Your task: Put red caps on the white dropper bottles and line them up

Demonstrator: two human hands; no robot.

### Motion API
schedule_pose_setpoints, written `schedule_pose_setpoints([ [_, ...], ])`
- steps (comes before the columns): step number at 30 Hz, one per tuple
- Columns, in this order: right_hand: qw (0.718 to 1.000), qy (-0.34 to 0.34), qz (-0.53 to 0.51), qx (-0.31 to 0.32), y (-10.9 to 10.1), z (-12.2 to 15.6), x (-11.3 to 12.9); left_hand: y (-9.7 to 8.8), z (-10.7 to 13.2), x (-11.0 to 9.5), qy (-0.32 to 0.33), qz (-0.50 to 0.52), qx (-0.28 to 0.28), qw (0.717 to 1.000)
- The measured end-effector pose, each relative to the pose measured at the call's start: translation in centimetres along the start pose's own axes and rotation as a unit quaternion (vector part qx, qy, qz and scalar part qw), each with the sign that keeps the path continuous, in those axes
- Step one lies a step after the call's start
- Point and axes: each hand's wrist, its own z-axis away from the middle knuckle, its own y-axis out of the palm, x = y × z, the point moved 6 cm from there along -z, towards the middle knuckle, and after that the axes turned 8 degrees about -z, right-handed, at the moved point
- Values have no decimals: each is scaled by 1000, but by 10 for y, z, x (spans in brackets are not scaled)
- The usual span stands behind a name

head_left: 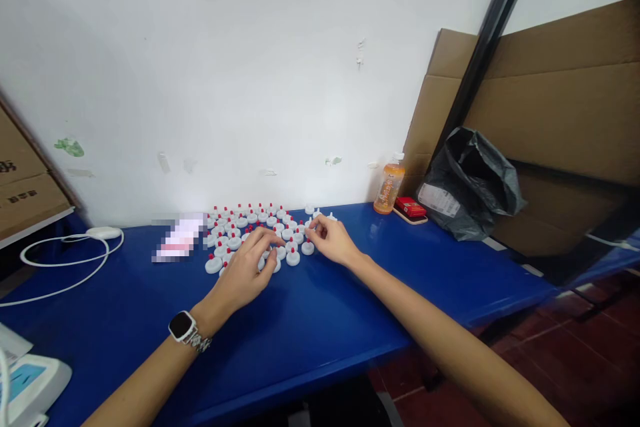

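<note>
Several small white caps with red tips (240, 223) stand in rows on the blue table (320, 320) near the wall. My left hand (247, 270), with a watch on its wrist, lies over the front of the group, fingers curled down onto the caps. At the group's right edge my right hand (330, 239) has its fingers pinched together on a white cap. What lies under the left fingers is hidden.
An orange bottle (389, 188) and a red box (410, 207) stand at the back right beside a black plastic bag (470, 183) and cardboard sheets (560, 100). A white cable with a mouse (103, 233) lies at the left. A white device (25, 383) sits at the near left.
</note>
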Motion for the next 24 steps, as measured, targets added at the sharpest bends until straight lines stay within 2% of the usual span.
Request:
schedule_pose_setpoints([
  [2, 998, 11, 52, -21, -13, -15, -3, -3, -13, -2, -1, 5, -11, 1000],
  [4, 991, 61, 117, -9, -19, -36, -9, -3, -25, -3, 8, 16, -24, 1000],
  [7, 968, 111, 220, 54, -12, -64, -14, -5, -33, 1, 21, 33, -64, 997],
  [11, 945, 145, 268, 121, 5, -85, -17, -12, -17, 21, 5, 28, -86, 996],
  [14, 951, 144, 253, 105, 5, -88, -10, -21, -4, 39, -30, 18, -79, 996],
  [16, 966, 118, 219, 74, 3, -85, 6, -27, 0, 48, -61, 8, -92, 994],
  [18, 993, 49, 97, 42, 7, -80, 33, -29, 0, 53, -80, -10, -102, 992],
  [19, 998, 24, 17, 54, 13, -77, 47, -29, -1, 54, -84, -25, -101, 991],
  [22, 973, -13, -174, 154, 43, -66, 82, -24, -3, 53, -84, -84, -78, 990],
  [24, 952, -22, -234, 195, 60, -64, 97, -22, -2, 54, -96, -110, -51, 988],
])
